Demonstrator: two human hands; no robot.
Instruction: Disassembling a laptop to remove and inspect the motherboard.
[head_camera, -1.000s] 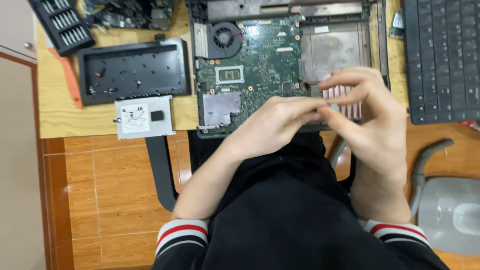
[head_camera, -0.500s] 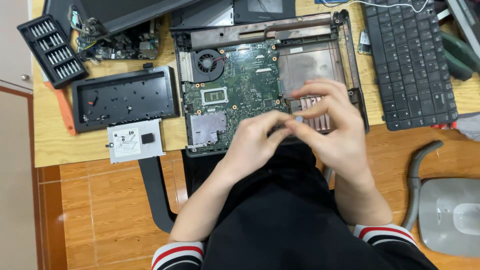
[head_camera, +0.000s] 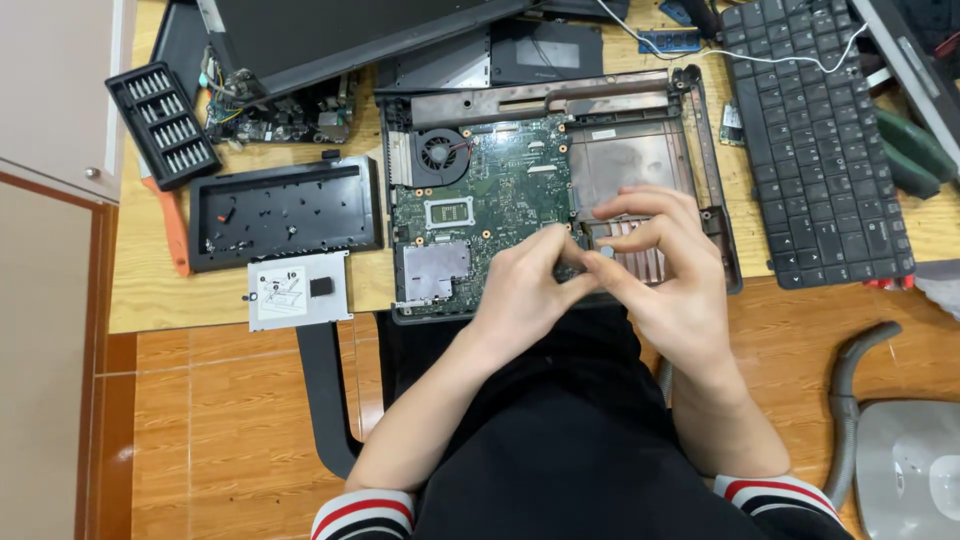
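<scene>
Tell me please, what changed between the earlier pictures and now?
Little changed. Both hands, left hand and right hand, stayed together, fingertips pinching something small over the opened laptop base. The view shifted, showing more desk. The hard drive and bit set stayed put.

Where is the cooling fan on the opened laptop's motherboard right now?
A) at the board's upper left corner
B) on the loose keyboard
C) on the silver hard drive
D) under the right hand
A: the round black cooling fan sits at the upper left corner of the green motherboard, clear of both hands, which meet lower right over the board.
</scene>
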